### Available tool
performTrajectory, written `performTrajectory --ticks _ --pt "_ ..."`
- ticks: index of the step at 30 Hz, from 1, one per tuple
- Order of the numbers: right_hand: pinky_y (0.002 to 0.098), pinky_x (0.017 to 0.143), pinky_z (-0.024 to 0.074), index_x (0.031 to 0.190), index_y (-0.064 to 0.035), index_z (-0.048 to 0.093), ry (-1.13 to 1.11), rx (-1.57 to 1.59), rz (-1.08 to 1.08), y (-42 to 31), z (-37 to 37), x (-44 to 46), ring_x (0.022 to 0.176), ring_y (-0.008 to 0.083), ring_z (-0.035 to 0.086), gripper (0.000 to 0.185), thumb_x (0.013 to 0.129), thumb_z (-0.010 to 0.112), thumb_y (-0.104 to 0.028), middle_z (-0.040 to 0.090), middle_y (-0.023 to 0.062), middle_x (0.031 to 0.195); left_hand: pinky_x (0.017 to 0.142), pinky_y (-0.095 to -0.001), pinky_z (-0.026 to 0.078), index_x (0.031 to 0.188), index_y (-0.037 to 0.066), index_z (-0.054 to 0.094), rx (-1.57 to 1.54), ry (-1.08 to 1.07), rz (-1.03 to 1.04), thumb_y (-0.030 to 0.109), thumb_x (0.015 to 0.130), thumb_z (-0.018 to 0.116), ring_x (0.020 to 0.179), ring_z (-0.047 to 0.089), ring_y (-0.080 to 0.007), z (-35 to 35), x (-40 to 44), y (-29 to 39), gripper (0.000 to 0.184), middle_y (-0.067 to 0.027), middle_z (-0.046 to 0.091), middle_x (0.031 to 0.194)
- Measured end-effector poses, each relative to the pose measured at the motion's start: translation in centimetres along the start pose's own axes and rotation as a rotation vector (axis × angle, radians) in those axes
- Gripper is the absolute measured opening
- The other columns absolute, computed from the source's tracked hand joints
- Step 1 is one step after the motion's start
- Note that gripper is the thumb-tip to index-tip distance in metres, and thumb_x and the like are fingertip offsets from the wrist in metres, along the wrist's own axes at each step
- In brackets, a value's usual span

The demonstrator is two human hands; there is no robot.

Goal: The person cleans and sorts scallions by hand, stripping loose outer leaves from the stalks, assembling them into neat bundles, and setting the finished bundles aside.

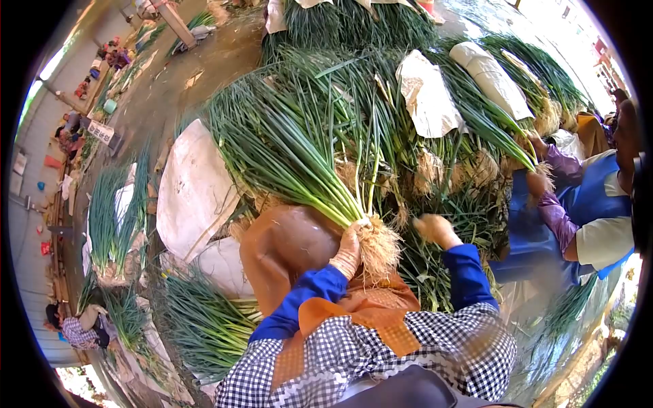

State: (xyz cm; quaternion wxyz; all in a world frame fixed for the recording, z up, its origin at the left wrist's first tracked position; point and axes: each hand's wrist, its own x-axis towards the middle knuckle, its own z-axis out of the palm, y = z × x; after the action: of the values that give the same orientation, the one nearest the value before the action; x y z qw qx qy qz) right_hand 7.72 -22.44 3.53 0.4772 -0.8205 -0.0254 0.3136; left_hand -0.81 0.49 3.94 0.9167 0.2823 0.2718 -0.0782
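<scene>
1. One left hand (345, 255) is closed firmly round a bunch of green onions (314, 185), gripping just above the pale roots (379, 250); the leaves fan out to the far left.
2. Over to the right hand (437, 231), apart from the roots and above loose leaves (435, 262): it's a blur, fingers seemingly curled, and I can't tell how far open it is or whether it holds anything.
3. Part of the left hand's grip is hidden, its far fingers lost behind the stalks. The dark frame edge cuts off the co-worker (578, 197) at right, and the people far left are too small to read.
4. And what a crowd around it! Stacked onions (299, 81) crowd the far side, a white sheet (428, 95) lying across some. A pale sack (196, 190) sits left of the bunch, and more onions (204, 326) lie near left.
5. An orange apron (262, 251) covers the knee beside the left hand, blocking the ground behind it. Off right, the co-worker grips another bunch (507, 139) by its root end.
</scene>
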Motion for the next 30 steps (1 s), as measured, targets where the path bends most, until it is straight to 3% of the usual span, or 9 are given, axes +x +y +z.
performTrajectory --ticks 5,7,8,10,12,24,27,29,30 --pt "0.0244 0.057 0.0413 0.106 -0.0059 0.058 -0.366 0.948 0.042 -5.6 7.1 8.1 0.066 0.0084 0.05 0.045 0.091 0.044 -0.046 0.059 0.0018 0.08 0.074 -0.0305 0.05 0.091 0.001 0.062 -0.126 -0.139 -0.081 0.019 0.077 0.056 0.075 0.06 -0.0188 -0.3 -0.4 0.5 0.024 -0.0085 0.064 0.083" --pt "0.0238 0.061 0.0422 0.102 -0.0072 0.06 -0.344 1.002 -0.183 -7.6 10.5 8.0 0.07 0.0089 0.05 0.041 0.092 0.043 -0.044 0.058 0.0018 0.08 0.069 -0.0283 0.049 0.084 0.002 0.062 -0.062 -0.086 -0.002 0.018 0.078 0.056 0.07 0.058 -0.0175 -0.7 -0.2 0.4 0.018 -0.0061 0.062 0.076" --pt "0.029 0.067 0.0447 0.1 -0.0049 0.061 -0.297 0.819 -0.124 -7.0 10.5 9.6 0.076 0.0114 0.053 0.041 0.092 0.043 -0.041 0.058 0.0007 0.082 0.069 -0.028 0.049 0.085 0.002 0.061 -0.052 -0.098 0.009 0.017 0.077 0.056 0.069 0.058 -0.0174 -1.0 -0.1 0.4 0.018 -0.0062 0.062 0.076" --pt "0.0377 0.067 0.0463 0.085 -0.0078 0.061 0.343 0.098 -0.567 -5.7 11.2 10.2 0.076 0.0253 0.06 0.035 0.09 0.045 -0.038 0.061 0.0095 0.079 0.069 -0.0304 0.049 0.092 0.001 0.059 -0.075 -0.066 -0.006 0.014 0.076 0.056 0.069 0.058 -0.0189 -1.7 -0.2 0.1 0.021 -0.0076 0.061 0.078" --pt "0.0433 0.066 0.0459 0.078 -0.0104 0.056 0.514 -0.477 -0.13 -9.3 9.3 6.4 0.079 0.0363 0.058 0.033 0.087 0.045 -0.039 0.06 0.0199 0.079 0.069 -0.0317 0.05 0.101 0.001 0.055 -0.127 -0.081 -0.027 0.009 0.074 0.058 0.07 0.058 -0.0201 -1.8 0.3 -0.2 0.029 -0.0084 0.061 0.077" --pt "0.0455 0.067 0.0453 0.082 -0.0067 0.06 0.56 -0.401 -0.188 -3.9 9.6 8.6 0.078 0.0376 0.058 0.044 0.09 0.04 -0.045 0.062 0.0174 0.077 0.075 -0.0318 0.05 0.098 -0.002 0.058 -0.118 -0.088 -0.069 0.014 0.077 0.055 0.078 0.06 -0.0218 -2.6 2.7 -2.5 0.027 -0.0105 0.064 0.084" --pt "0.0428 0.06 0.0445 0.077 -0.0045 0.06 0.623 -0.081 0.054 0.4 6.1 7.2 0.069 0.0336 0.058 0.036 0.087 0.046 -0.037 0.06 0.0165 0.072 0.075 -0.0278 0.049 0.096 0.002 0.062 0.048 -0.045 0.074 0.019 0.076 0.059 0.078 0.059 -0.0156 -1.0 -0.2 0.0 0.026 -0.0061 0.064 0.084" --pt "0.0418 0.055 0.0489 0.081 -0.0071 0.061 0.574 -1.048 -0.239 7.1 5.0 5.6 0.064 0.0287 0.061 0.016 0.079 0.051 -0.02 0.06 0.0116 0.068 0.074 -0.0269 0.048 0.094 0.003 0.062 -0.072 -0.145 -0.07 0.021 0.078 0.058 0.078 0.059 -0.0151 -0.5 -1.3 0.7 0.025 -0.0063 0.064 0.084" --pt "0.0417 0.054 0.0498 0.079 -0.0079 0.064 0.477 -1.018 -0.115 10.7 4.4 4.4 0.064 0.0274 0.062 0.016 0.078 0.053 -0.019 0.063 0.0102 0.072 0.074 -0.0266 0.049 0.094 0.003 0.061 -0.038 -0.156 -0.049 0.022 0.078 0.057 0.077 0.059 -0.0151 -0.6 -1.2 0.6 0.025 -0.006 0.064 0.084"
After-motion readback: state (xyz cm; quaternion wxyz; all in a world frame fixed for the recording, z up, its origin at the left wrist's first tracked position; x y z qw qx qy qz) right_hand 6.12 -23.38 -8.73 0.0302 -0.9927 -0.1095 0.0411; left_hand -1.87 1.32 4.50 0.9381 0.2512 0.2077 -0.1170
